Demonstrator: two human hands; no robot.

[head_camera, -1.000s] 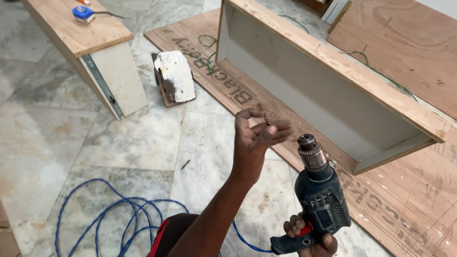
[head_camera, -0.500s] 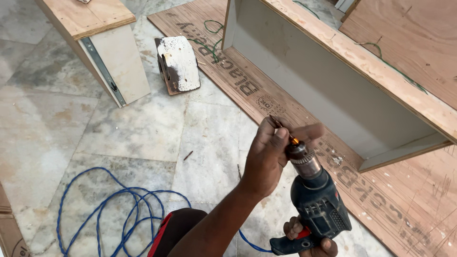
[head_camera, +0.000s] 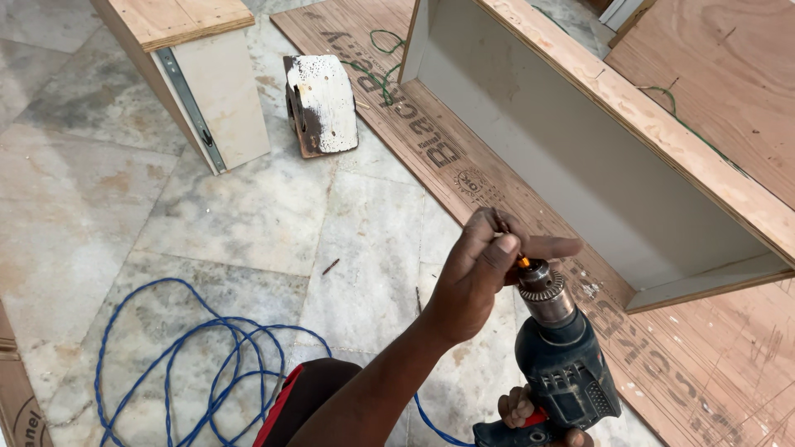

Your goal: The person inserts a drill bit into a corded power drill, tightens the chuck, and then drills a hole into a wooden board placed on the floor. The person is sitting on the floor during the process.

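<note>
On the marble floor [head_camera: 207, 223], plywood sheets [head_camera: 704, 356] lie beside blue cable [head_camera: 166, 364].

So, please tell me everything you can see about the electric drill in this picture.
The drill has a dark blue-green plastic body with a red trigger part and a silver metal chuck on top. It points up and slightly away, low at the right of the view. The right hand grips its handle from below. The left hand pinches a small orange-tipped bit at the chuck's mouth. A blue cable lies coiled on the marble floor nearby.
</note>
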